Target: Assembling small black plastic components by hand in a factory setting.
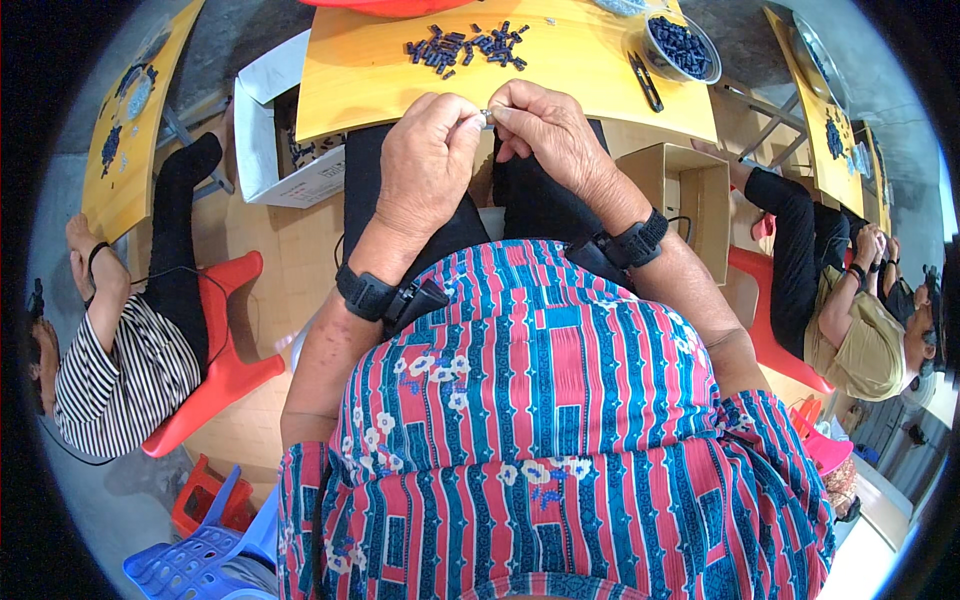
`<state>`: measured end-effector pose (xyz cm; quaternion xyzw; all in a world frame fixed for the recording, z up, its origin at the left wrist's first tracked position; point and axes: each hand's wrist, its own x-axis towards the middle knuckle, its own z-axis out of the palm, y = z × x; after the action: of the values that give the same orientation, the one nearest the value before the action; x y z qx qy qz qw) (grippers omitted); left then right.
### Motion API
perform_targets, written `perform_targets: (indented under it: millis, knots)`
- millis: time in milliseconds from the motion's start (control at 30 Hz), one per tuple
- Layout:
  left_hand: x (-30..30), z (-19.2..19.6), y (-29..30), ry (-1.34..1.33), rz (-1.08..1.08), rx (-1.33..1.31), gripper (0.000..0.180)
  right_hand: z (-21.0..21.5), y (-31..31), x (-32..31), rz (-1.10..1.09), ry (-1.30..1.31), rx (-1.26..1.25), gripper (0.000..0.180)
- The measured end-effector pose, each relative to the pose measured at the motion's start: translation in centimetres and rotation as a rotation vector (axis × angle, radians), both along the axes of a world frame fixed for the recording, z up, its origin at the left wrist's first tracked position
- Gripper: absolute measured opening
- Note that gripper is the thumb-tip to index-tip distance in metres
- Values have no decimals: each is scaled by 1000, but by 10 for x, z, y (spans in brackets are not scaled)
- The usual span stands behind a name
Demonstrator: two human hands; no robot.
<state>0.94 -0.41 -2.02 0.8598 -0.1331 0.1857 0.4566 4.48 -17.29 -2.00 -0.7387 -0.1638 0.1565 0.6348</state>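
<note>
Both forearms angle forward and inward, bringing the left hand [425,165] and right hand [548,128] together, knuckles up, by the near edge of the worktop [585,65]. Each grip is pinched closed on a tiny part [487,116], which sits at the fingertips between the hands, nearer the body than the dark pieces [440,50].

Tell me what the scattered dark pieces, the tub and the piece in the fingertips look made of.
Dark pieces: probably moulded plastic, slightly glossy, with small highlights. Tub: likely clear, shiny plastic; its contents show through the wall. Held piece: perhaps metal at least in part, given a pale glint, but too small to be sure.
</note>
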Motion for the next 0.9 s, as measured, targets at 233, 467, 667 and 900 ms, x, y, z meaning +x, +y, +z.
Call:
perform_targets:
  millis: [233, 467, 667, 900]
  knots:
    - [0, 1, -1, -42, -5, 47, 6, 0, 0, 0, 43, 210, 194, 21]
    - [0, 1, -1, -55, -7, 41, 5, -5, -3, 1, 62, 125, 163, 19]
    - [0, 1, -1, -50, 1, 31, 5, -2, -2, -1, 45, 172, 145, 19]
    - [-2, -1, -1, 23, 0, -65, 5, -3, -3, 0, 78, 185, 162, 20]
